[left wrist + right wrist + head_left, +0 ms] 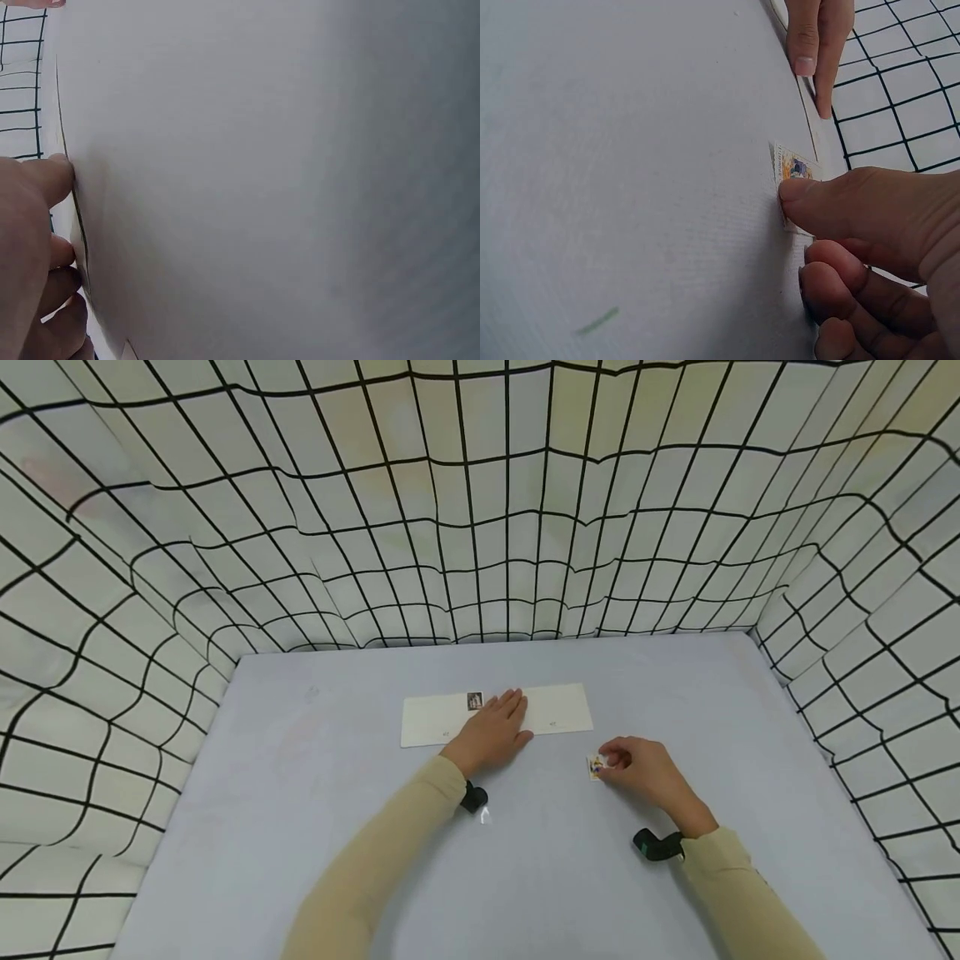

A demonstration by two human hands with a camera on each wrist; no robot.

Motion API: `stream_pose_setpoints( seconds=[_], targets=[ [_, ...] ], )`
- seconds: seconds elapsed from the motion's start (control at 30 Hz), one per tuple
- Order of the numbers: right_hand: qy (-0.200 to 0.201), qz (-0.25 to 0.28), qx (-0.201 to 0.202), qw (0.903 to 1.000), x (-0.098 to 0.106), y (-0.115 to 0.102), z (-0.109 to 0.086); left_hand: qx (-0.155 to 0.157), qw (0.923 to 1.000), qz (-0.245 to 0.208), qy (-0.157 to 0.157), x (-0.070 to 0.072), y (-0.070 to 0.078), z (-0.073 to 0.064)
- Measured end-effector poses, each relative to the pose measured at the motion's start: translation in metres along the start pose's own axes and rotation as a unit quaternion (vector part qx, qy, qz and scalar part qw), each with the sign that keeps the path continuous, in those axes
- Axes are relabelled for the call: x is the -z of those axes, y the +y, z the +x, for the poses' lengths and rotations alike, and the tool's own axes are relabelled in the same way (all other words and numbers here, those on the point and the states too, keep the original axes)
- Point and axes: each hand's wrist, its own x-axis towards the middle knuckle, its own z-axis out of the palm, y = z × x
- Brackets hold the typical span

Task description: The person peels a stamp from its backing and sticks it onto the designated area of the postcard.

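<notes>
A long white card (pixel 558 710), perhaps an opened fold or two pieces side by side, lies flat on the table. My left hand (pixel 491 735) rests on its middle with straight fingers and hides that part. Just left of those fingertips, a dark stamp (pixel 475 701) sits at the card's upper edge. To the right and nearer me, my right hand (pixel 647 770) pinches a small colourful stamp (pixel 799 166) with a perforated edge. The thumb lies over the stamp's face and covers part of it. In the left wrist view, only part of the left hand (pixel 34 240) shows.
A white cloth-covered table (pixel 300 827) spreads around both hands. Black netting (pixel 510 535) over white sheets walls off the back and both sides. A short green mark (pixel 598 321) shows on the tabletop in the right wrist view. Dark wrist straps (pixel 657 845) hang below the sleeves.
</notes>
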Motion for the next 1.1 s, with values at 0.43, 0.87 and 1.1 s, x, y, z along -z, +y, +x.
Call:
stream_pose_setpoints(
  seconds=[0.43, 0.87, 1.1],
  targets=[
    [0.006, 0.023, 0.001, 0.9997, -0.002, 0.000, 0.000, 0.007, 0.9999, 0.013, 0.001, 0.000, 0.002, 0.001],
    [0.018, 0.014, 0.028, 0.9994, -0.003, 0.003, -0.001, 0.006, 0.9999, 0.013, 0.001, 0.001, 0.002, 0.001],
    [0.019, 0.017, 0.047, 0.9986, -0.001, 0.009, -0.004, 0.006, 0.9999, 0.014, -0.001, 0.002, 0.002, 0.000]
  ],
)
